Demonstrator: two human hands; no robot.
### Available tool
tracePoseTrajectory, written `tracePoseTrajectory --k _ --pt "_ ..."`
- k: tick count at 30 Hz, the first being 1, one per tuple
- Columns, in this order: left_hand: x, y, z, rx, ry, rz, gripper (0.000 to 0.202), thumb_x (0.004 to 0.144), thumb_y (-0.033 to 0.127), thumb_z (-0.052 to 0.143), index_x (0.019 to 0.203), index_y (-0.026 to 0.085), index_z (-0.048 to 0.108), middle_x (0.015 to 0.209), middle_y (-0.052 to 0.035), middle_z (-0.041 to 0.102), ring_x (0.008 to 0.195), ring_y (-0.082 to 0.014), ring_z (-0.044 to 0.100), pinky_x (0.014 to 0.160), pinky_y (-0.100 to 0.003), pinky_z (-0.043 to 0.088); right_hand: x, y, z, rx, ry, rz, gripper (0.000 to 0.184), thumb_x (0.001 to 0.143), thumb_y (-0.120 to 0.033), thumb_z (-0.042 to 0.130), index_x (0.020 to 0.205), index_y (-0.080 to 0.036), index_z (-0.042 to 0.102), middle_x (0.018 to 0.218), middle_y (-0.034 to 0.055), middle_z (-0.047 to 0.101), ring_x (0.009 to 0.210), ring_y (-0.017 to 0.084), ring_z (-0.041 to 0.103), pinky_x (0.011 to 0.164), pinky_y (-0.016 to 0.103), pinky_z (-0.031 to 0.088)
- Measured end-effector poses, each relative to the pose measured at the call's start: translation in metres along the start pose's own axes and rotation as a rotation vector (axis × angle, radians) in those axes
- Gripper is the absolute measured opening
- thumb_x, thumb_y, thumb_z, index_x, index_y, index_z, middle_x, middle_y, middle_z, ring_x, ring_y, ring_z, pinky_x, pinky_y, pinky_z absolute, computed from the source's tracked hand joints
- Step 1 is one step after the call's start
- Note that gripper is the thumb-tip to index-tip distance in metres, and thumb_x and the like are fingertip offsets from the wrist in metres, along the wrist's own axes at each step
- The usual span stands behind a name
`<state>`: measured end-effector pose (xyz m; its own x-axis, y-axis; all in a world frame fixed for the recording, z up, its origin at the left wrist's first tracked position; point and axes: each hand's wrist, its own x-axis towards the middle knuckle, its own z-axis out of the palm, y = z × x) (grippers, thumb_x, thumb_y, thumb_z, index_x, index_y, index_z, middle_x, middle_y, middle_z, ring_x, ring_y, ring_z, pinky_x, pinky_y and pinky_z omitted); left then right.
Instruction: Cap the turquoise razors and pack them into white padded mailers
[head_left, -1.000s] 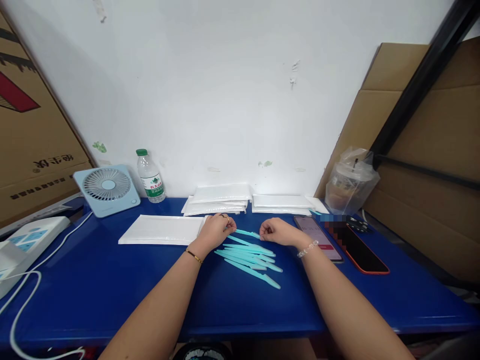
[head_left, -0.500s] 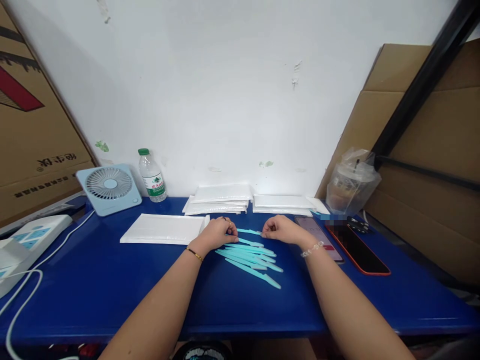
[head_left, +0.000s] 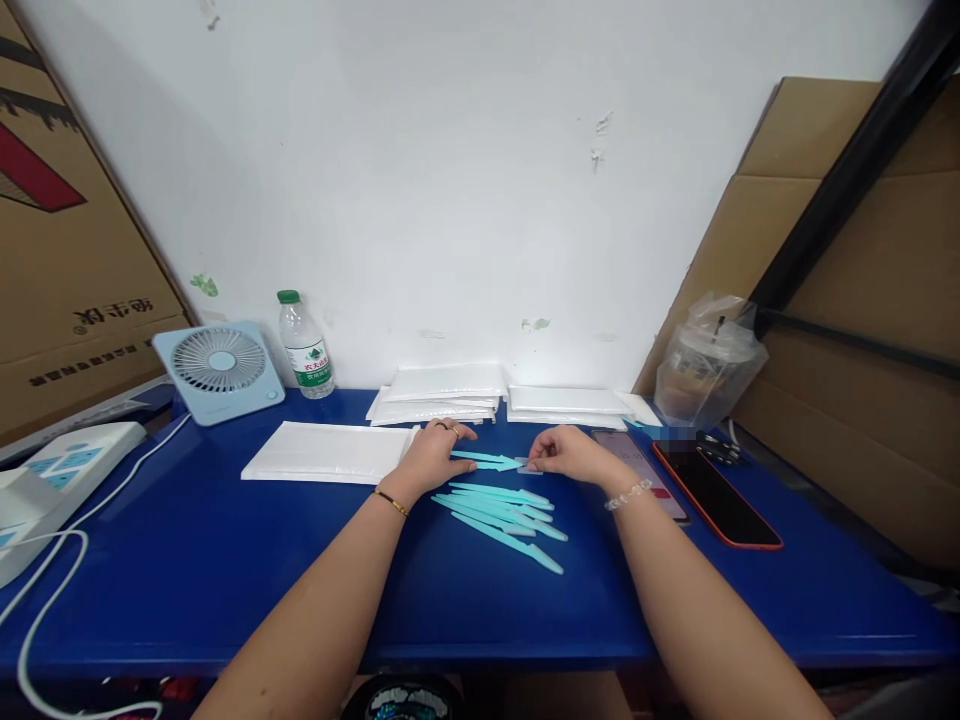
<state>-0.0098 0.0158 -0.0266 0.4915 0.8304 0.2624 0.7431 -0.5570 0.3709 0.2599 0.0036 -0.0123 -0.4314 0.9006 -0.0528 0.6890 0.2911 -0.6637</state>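
Observation:
Several slim teal plastic sticks (head_left: 504, 510) lie in a loose heap on the blue table (head_left: 225, 560). Just behind the heap, my left hand (head_left: 433, 457) and my right hand (head_left: 568, 456) hold two teal sticks (head_left: 487, 461) between them. The left fingers pinch the left end; the right fingertips pinch the right end, where a small grey tip shows. A white padded envelope (head_left: 326, 453) lies flat directly left of my left hand.
Stacks of white envelopes (head_left: 442, 393) sit at the back by the wall. A small fan (head_left: 219, 368) and a water bottle (head_left: 304, 346) stand back left. Two phones (head_left: 679, 480) and a bagged drink cup (head_left: 706, 362) are on the right. A white cable (head_left: 45, 570) runs on the left.
Both hands have lifted slightly off the heap. My right hand moved a little right, and the held sticks now show stretched between the two hands.

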Motion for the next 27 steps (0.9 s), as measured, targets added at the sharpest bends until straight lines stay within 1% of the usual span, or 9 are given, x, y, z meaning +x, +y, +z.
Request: tracePoseTrajectory --k 2,4,6,9,13,16,19,23,27 --pt "-0.001 0.003 0.0 -0.01 -0.025 0.033 0.035 0.074 0.039 0.063 0.107 0.026 0.061 0.108 -0.0037 0.059 0.103 -0.0221 0.05 0.086 -0.03 0.04 0.001 0.001 0.002 -0.025 0.057 -0.016 0.032 0.068 -0.039 0.066 0.091 -0.016 0.067 0.077 0.0037 0.065 0.067 0.015 0.057 0.059 0.023 0.042" --pt "-0.001 0.005 0.0 -0.019 -0.081 0.035 0.026 0.077 0.036 0.06 0.1 0.025 0.064 0.1 -0.0031 0.061 0.095 -0.0203 0.053 0.08 -0.028 0.042 0.003 0.003 0.004 -0.073 0.108 -0.031 0.038 0.063 -0.038 0.071 0.094 -0.017 0.066 0.082 0.004 0.064 0.071 0.015 0.057 0.062 0.024 0.043" --pt "-0.001 0.008 0.0 -0.013 -0.114 0.017 0.021 0.077 0.035 0.059 0.094 0.024 0.065 0.09 -0.0026 0.061 0.087 -0.0185 0.055 0.072 -0.025 0.042 0.006 0.006 0.006 -0.104 0.107 -0.029 0.031 0.064 -0.035 0.071 0.089 -0.017 0.067 0.082 0.0037 0.063 0.071 0.015 0.056 0.063 0.024 0.043" --pt "-0.001 0.009 -0.002 0.009 -0.123 -0.008 0.02 0.077 0.036 0.059 0.091 0.023 0.065 0.085 -0.002 0.061 0.08 -0.0171 0.056 0.067 -0.024 0.041 0.007 0.008 0.005 -0.119 0.074 -0.002 0.019 0.07 -0.029 0.065 0.083 -0.016 0.068 0.074 0.0027 0.063 0.067 0.014 0.055 0.061 0.023 0.042" --pt "-0.002 0.01 -0.005 -0.02 -0.072 -0.005 0.027 0.075 0.039 0.061 0.097 0.023 0.064 0.091 -0.0026 0.061 0.083 -0.018 0.057 0.071 -0.025 0.042 -0.001 -0.002 -0.003 -0.122 0.106 -0.02 0.023 0.069 -0.035 0.065 0.083 -0.017 0.068 0.076 0.0032 0.065 0.067 0.014 0.055 0.059 0.023 0.041" --pt "-0.004 0.015 -0.009 -0.11 -0.084 0.034 0.03 0.076 0.044 0.059 0.097 0.023 0.064 0.092 -0.0026 0.061 0.083 -0.0172 0.057 0.07 -0.025 0.043 -0.009 -0.015 -0.006 -0.058 -0.068 -0.05 0.031 0.069 -0.045 0.065 0.081 -0.017 0.069 0.071 0.0024 0.065 0.063 0.013 0.054 0.055 0.022 0.039" --pt "-0.006 0.022 -0.011 -0.157 -0.189 0.089 0.03 0.075 0.046 0.059 0.091 0.021 0.067 0.086 -0.0021 0.061 0.076 -0.0153 0.056 0.064 -0.023 0.041 -0.011 -0.022 -0.003 -0.078 -0.246 -0.058 0.031 0.062 -0.044 0.071 0.074 -0.016 0.069 0.063 0.0009 0.063 0.057 0.013 0.054 0.051 0.022 0.038" --pt "-0.006 0.027 -0.007 -0.174 -0.3 0.109 0.023 0.075 0.039 0.059 0.084 0.021 0.068 0.078 -0.0012 0.062 0.069 -0.0135 0.055 0.057 -0.021 0.039 -0.007 -0.021 0.003 -0.11 -0.227 -0.072 0.025 0.064 -0.039 0.069 0.069 -0.015 0.067 0.06 0.0001 0.061 0.055 0.012 0.051 0.051 0.022 0.036" --pt "-0.004 0.024 -0.006 -0.15 -0.276 0.069 0.018 0.078 0.031 0.053 0.077 0.019 0.067 0.076 -0.002 0.064 0.069 -0.0145 0.056 0.058 -0.022 0.039 -0.005 -0.015 0.001 -0.053 -0.141 -0.055 0.024 0.066 -0.039 0.067 0.072 -0.015 0.067 0.064 0.0004 0.063 0.057 0.011 0.051 0.052 0.021 0.036"
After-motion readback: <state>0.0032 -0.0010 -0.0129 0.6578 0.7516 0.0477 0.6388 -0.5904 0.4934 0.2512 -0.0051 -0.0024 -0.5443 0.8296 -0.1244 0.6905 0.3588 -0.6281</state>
